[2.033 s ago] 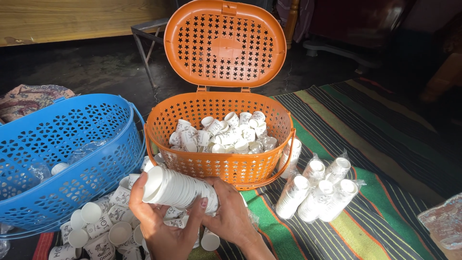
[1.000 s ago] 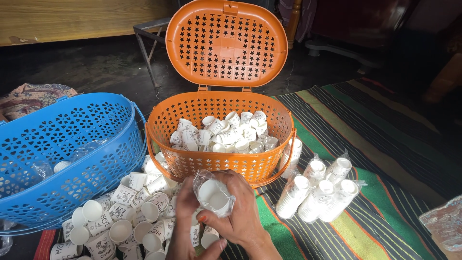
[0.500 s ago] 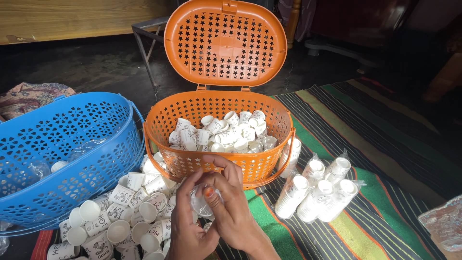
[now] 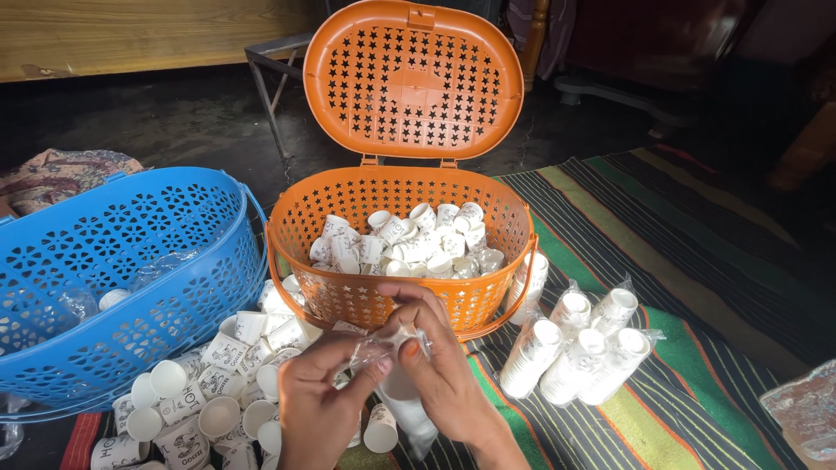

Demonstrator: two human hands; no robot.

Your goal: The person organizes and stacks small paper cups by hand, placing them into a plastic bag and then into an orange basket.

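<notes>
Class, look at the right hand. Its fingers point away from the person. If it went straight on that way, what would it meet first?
Probably the front wall of the orange basket, just beyond the right hand and the plastic-wrapped cup stack it pinches; depth is hard to judge.

The open-lidded basket (image 4: 401, 287) was orange, pierced with star-shaped holes. The second basket (image 4: 122, 278) was blue, with flower-like cutouts. The paper cups (image 4: 218, 383) were white with dark print. The mat (image 4: 697, 331) was striped green, yellow, red and black.
</notes>
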